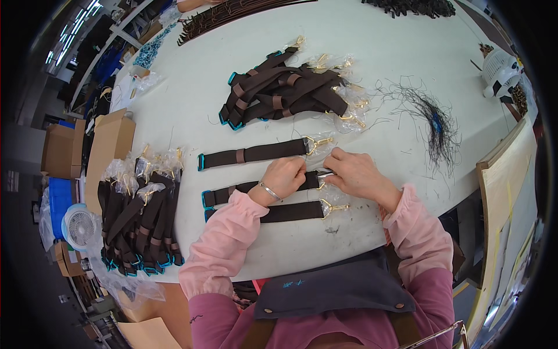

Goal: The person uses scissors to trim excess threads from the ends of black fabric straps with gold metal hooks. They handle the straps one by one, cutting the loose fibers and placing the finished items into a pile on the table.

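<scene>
Three dark brown webbing straps lie side by side before me: a far strap (274, 151), a middle strap (312, 180) and a near strap (292, 212). Each has a blue buckle at its left end and a gold clasp (335, 207) at the right. Across the middle strap lies my left hand (283, 176), its fingers pinched together on what looks like a fine thread (314, 169). My right hand (355, 174) grips a small pointed metal tool (324, 175), probably thread snips, at that strap's clasp end. Its handles are hidden by my fingers.
More straps are heaped at the back (283, 91) and hang in a bundle over the table's left edge (144, 218). Black thread ends (436, 126) lie at right. A cardboard box (111, 139) and a white fan (80, 224) stand left; a wooden-edged board (501, 174) borders the right.
</scene>
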Tool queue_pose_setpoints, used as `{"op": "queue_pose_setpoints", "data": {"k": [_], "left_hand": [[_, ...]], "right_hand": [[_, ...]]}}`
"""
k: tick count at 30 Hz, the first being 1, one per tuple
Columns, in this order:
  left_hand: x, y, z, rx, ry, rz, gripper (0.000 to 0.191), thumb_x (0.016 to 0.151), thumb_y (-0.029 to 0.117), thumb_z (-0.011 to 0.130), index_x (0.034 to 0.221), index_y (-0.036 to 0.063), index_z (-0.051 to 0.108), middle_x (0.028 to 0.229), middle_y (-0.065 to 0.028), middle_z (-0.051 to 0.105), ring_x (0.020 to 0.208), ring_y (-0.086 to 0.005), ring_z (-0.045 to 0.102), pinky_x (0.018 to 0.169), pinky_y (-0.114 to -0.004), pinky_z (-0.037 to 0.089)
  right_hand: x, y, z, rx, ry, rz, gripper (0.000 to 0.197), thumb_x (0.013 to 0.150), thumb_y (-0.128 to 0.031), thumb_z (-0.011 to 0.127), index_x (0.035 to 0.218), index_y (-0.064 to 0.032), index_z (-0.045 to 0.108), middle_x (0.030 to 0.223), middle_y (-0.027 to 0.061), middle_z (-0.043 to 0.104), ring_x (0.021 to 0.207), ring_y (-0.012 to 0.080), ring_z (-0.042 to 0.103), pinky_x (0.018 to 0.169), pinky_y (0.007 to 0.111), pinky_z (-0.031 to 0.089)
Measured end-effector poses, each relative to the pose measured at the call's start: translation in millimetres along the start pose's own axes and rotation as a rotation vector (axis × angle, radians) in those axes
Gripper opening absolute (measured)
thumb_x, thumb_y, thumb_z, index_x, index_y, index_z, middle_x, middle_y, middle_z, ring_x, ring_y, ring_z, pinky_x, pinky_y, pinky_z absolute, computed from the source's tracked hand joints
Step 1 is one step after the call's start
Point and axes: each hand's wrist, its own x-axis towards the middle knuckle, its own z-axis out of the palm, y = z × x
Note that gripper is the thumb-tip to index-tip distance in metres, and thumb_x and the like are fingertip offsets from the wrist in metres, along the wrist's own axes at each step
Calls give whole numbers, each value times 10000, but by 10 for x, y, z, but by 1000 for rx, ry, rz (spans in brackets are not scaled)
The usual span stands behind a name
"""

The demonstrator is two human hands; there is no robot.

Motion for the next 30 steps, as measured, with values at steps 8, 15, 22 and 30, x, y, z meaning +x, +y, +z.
{"op": "queue_pose_setpoints", "data": {"k": [8, 15, 22, 30], "left_hand": [[37, 32, -16, -198, -64, -132, 82, 757, 47, 536, 788, -27, 553, 595, -130, 553, 497, -186, 515, 500, -305, 414], [50, 32, -21, -184, -68, -116, 88, 792, 59, 524, 798, -26, 545, 565, -95, 537, 484, -132, 509, 465, -284, 409], [66, -8, -49, -303, -174, -253, 120, 825, 90, 523, 811, -27, 546, 631, -47, 572, 517, -80, 508, 458, -242, 441], [79, 0, -90, -397, -235, -358, 122, 828, 102, 518, 813, -14, 549, 655, -36, 582, 524, -73, 513, 463, -229, 452]], "right_hand": [[47, -11, 43, 14, 16, 21, 161, 746, -192, 664, 806, -60, 594, 822, 66, 557, 742, 268, 604, 622, 397, 464], [80, -23, 83, -5, 27, 10, 139, 744, -182, 661, 774, -63, 595, 815, 60, 560, 744, 259, 608, 622, 392, 469], [97, -37, 99, -27, 52, -24, 138, 739, -183, 667, 767, -66, 598, 807, 56, 556, 730, 253, 611, 605, 387, 476], [96, -5, 125, -13, 67, -51, 121, 742, -167, 663, 761, -70, 593, 802, 52, 549, 726, 240, 608, 598, 377, 475]]}}
